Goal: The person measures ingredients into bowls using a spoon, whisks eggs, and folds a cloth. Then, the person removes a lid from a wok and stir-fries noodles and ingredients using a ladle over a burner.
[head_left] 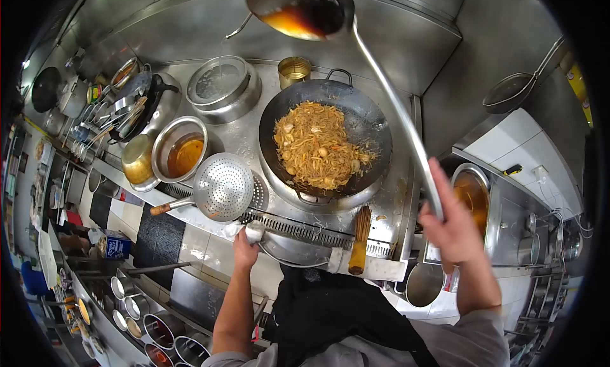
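Observation:
A long metal ladle [397,106] is raised above the stove, and my right hand [452,218] is closed round its handle. Dark brown liquid [314,14] lies in the ladle's bowl, at the top of the view. Below it, a black wok [375,122] on the stove holds noodles [318,145] with mixed pieces. My left hand [245,247] is at the stove's front edge, its fingers closed on a white cloth [234,230] beside a rounded metal knob [255,231]. A perforated strainer [222,186] with a wooden handle lies just above that hand.
Left of the wok stand a pot of brown liquid [180,148] and a lidded steel pot [222,91]. A gold-coloured tin [294,70] is behind the wok. A bamboo brush [359,240] lies at the front edge. Another pan [471,195] sits at the right.

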The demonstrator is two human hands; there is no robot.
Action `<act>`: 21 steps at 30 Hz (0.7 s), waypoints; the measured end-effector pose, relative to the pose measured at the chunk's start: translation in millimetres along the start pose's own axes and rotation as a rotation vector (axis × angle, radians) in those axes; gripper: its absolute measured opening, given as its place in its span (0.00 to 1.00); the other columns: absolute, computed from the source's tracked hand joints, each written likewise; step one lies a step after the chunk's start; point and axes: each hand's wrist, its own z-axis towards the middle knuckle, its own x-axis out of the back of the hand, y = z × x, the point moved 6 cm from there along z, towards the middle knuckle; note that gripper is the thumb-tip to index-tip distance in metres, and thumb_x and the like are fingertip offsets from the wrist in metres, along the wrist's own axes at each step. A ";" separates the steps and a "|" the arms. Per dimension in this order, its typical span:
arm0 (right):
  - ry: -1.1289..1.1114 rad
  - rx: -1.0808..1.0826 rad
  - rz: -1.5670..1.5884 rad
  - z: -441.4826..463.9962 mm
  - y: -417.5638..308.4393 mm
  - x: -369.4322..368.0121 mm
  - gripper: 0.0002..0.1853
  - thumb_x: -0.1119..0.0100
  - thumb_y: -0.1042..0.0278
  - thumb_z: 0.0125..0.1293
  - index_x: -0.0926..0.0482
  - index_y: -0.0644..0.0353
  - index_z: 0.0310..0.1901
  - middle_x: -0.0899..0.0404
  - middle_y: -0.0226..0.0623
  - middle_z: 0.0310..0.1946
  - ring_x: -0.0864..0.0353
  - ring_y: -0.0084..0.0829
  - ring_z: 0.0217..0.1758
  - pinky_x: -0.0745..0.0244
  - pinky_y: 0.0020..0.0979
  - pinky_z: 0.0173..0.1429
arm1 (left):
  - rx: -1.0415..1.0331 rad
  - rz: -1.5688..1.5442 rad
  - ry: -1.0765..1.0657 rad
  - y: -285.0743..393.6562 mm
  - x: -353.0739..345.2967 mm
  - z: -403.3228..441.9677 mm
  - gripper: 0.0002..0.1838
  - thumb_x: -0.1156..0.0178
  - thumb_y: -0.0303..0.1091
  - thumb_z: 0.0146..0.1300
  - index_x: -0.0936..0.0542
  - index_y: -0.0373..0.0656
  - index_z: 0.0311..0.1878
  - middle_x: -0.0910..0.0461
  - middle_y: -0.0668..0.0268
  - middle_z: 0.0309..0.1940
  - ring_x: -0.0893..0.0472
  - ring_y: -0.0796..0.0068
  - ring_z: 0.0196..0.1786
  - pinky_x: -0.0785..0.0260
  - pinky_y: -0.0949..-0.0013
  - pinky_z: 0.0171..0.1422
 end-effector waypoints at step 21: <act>0.078 -0.101 1.521 -19.6 60.2 -155.2 0.45 0.50 0.74 0.72 0.65 0.27 0.78 0.40 0.26 0.23 0.46 0.15 0.12 0.45 0.19 0.13 | 0.403 -1.390 -0.700 72.8 90.5 82.6 0.31 0.37 0.46 0.66 0.33 0.36 0.63 0.20 0.52 0.48 0.16 0.59 0.41 0.20 0.60 0.38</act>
